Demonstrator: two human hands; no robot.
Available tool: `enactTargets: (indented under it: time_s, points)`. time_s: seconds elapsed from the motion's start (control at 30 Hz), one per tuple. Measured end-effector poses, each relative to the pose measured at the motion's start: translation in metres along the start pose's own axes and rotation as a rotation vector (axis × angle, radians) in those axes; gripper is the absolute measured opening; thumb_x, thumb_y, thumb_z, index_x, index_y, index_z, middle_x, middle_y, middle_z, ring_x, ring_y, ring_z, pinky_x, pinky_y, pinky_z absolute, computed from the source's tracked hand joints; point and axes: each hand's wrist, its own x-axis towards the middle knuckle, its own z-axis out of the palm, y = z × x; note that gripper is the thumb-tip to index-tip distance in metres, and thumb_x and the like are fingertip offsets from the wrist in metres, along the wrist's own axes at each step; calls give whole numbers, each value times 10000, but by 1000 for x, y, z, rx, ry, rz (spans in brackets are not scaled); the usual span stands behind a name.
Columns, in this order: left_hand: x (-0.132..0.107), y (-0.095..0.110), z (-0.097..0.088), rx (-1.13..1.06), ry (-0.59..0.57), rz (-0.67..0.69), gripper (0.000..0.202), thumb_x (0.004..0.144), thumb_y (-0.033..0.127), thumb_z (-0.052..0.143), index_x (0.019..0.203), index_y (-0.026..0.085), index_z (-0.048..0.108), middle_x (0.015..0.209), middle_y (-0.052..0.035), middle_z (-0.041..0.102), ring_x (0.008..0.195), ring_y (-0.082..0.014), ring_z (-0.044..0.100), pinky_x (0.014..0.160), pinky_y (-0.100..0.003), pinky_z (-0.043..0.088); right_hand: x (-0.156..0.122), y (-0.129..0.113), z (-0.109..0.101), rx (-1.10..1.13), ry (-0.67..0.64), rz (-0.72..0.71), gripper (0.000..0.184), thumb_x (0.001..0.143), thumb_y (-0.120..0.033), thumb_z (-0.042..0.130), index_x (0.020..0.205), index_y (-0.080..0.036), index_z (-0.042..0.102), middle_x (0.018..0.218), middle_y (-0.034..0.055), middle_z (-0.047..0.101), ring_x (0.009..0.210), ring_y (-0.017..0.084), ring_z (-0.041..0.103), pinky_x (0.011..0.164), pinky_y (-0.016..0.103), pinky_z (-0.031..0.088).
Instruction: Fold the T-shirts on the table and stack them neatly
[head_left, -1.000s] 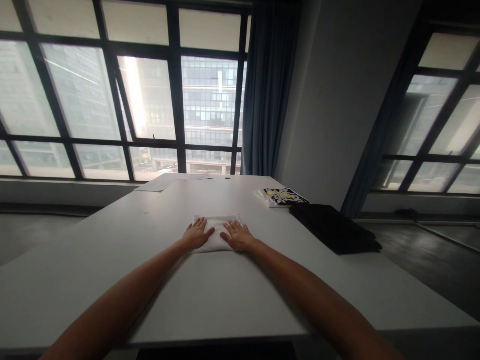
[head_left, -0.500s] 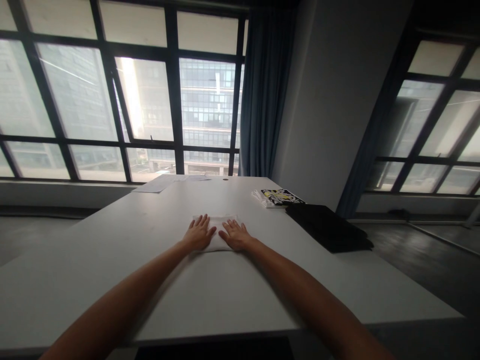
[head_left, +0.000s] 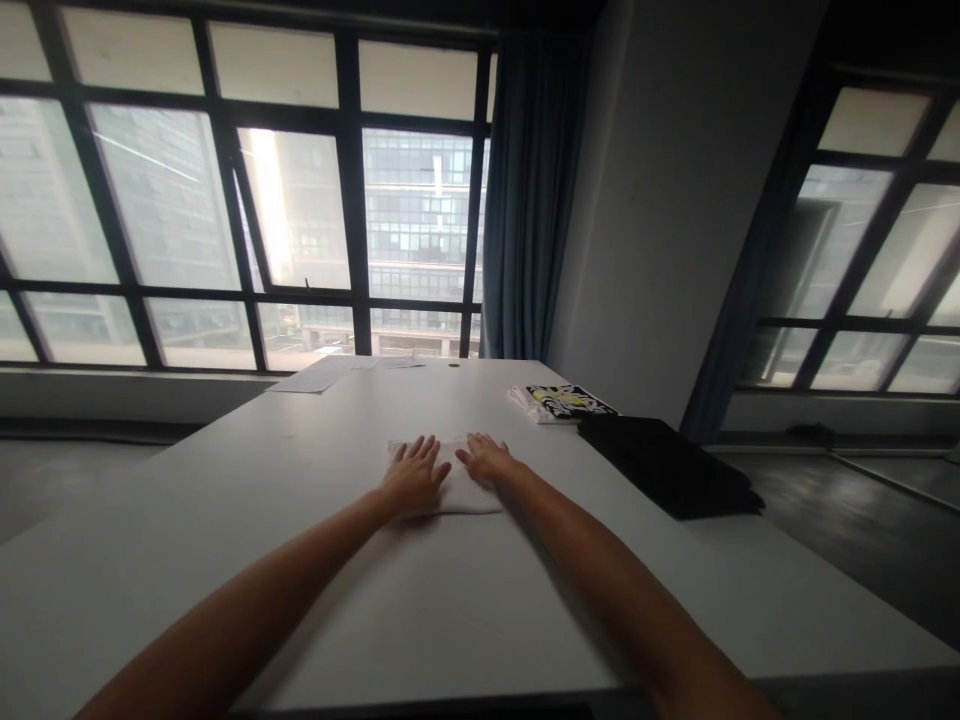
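A white folded cloth point(head_left: 466, 494) lies flat on the white table point(head_left: 315, 560) in front of me. My left hand point(head_left: 415, 478) rests palm down on its left half, fingers stretched out and spread. Upon the far right part of the cloth lies my right hand point(head_left: 485, 458), also flat, its thumb pointing toward the left hand. Parts of the cloth are hidden under both hands. Neither hand grips anything.
To the right is a stack of folded white cloth with a black, white and yellow printed piece point(head_left: 570, 402) on top. Beside it lies a black folded cloth or sheet point(head_left: 667, 465) at the table's right edge. Paper sheets point(head_left: 311, 376) lie at the far left, before the windows.
My left hand has shifted a little to the right on the cloth, and my right hand has slid slightly up and to the right. The camera view has tilted slightly.
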Motion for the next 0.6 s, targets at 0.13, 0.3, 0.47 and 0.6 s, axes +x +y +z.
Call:
enactTargets:
  time_s: [0.13,0.3,0.47,0.6]
  points:
    - [-3,13,14,9,-54,5,725,978,557,174,1528,106,315,1608,-161,237,1494,-310,177,1191,-487,173,19,0,-4,-10,-28,-48,786,938,-579,400,1564,-149,199,1622,144,200,1492,262,179,1183,528,151]
    - [-5,10,24,16,-66,17,730,983,572,147,1542,122,280,1614,-142,216,1499,-298,152,1195,-481,170,34,0,-11,31,-20,-34,895,782,-633,630,1490,-137,396,1520,197,408,1394,313,393,1125,424,317]
    - [-13,-21,2,-17,-177,247,724,983,610,165,1559,179,243,1627,-88,181,1506,-248,132,1213,-432,141,37,-1,-28,-14,-129,-63,669,722,-568,730,1198,-101,680,1249,177,664,1137,305,622,918,319,477]
    - [-11,-64,-21,37,-74,333,765,947,676,262,1554,210,262,1629,-60,186,1511,-235,108,1227,-439,64,33,2,-38,161,-116,-107,368,702,-413,787,940,-135,747,1017,98,745,921,236,681,750,252,501]
